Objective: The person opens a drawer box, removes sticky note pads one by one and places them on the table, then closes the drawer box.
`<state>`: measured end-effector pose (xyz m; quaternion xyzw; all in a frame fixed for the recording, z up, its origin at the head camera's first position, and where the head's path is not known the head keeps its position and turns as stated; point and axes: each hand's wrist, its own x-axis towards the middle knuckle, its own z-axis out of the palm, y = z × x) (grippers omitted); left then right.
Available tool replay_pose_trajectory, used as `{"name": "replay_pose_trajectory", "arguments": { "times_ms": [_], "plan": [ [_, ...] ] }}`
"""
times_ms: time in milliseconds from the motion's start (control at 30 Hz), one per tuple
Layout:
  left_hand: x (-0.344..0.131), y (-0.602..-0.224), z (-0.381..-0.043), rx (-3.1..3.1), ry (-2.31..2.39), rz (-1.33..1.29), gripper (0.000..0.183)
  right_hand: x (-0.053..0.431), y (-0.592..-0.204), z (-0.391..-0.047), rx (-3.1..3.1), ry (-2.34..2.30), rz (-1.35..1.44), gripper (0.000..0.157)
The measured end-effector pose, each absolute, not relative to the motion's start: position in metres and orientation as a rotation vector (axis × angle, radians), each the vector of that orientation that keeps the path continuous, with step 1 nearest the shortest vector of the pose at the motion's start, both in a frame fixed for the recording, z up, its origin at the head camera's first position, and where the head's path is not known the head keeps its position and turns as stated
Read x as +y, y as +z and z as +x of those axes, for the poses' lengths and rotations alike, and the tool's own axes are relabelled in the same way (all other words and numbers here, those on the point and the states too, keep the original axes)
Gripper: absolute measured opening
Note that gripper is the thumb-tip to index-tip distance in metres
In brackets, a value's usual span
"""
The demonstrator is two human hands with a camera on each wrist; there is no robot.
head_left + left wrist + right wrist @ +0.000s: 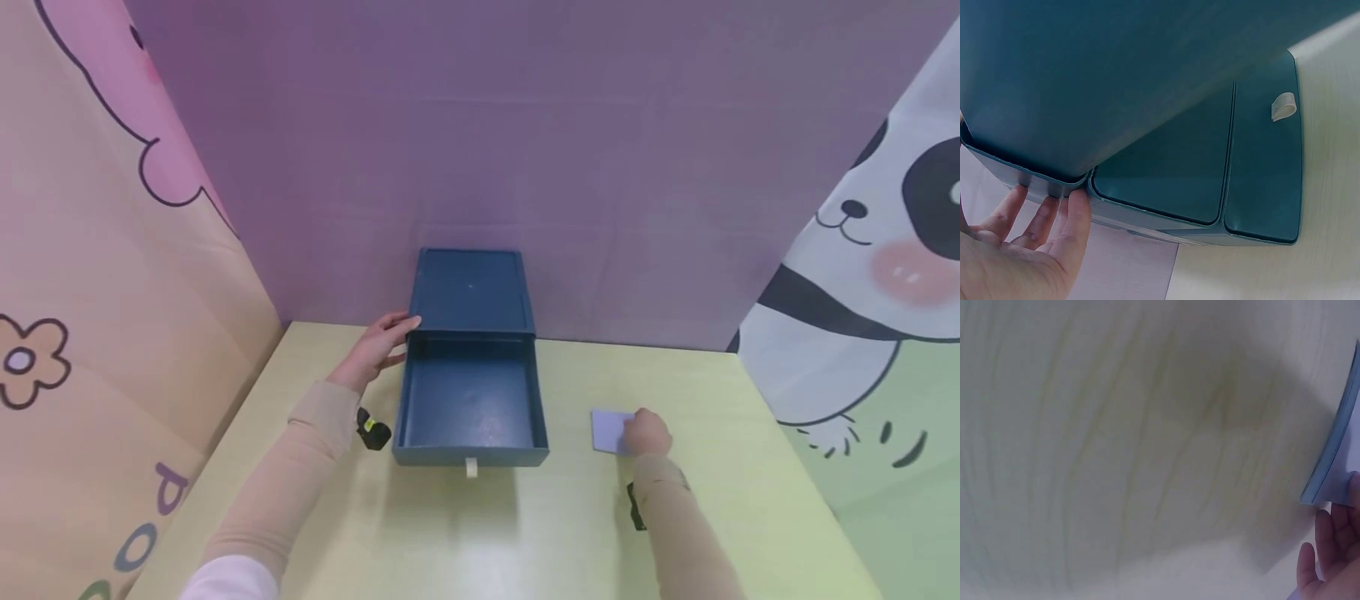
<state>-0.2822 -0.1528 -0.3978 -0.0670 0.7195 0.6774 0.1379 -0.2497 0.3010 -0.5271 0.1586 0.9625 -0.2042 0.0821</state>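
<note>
A dark blue drawer cabinet (471, 287) stands against the back, its top drawer (472, 408) pulled out and showing a bare inside. My left hand (377, 346) rests against the cabinet's left side, near the top front corner. In the left wrist view, the fingers of that hand (1035, 244) touch the side just by the front edge, below the drawer. To the right of the cabinet, my right hand (648, 432) pinches a thin light purple notebook (609, 431) by its right part. The right wrist view catches the notebook (1332, 450) edge-on, thumb above and fingers below.
A pale pull tab (472, 467) sticks out from the open drawer's front. Lower closed drawers (1166, 162) sit beneath it. The light wooden table (570, 533) meets a purple cloth backdrop (480, 125), with printed cloth panels at both sides.
</note>
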Motion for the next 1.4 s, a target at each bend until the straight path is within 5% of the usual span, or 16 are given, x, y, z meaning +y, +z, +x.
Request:
{"name": "replay_pose_trajectory", "arguments": {
  "times_ms": [1400],
  "plan": [
    [-0.154, -0.4, -0.28, 2.082, 1.976, -0.166, 0.069, 0.295, -0.508, -0.24, 2.834, -0.715, 0.616, 0.041]
  ]
}}
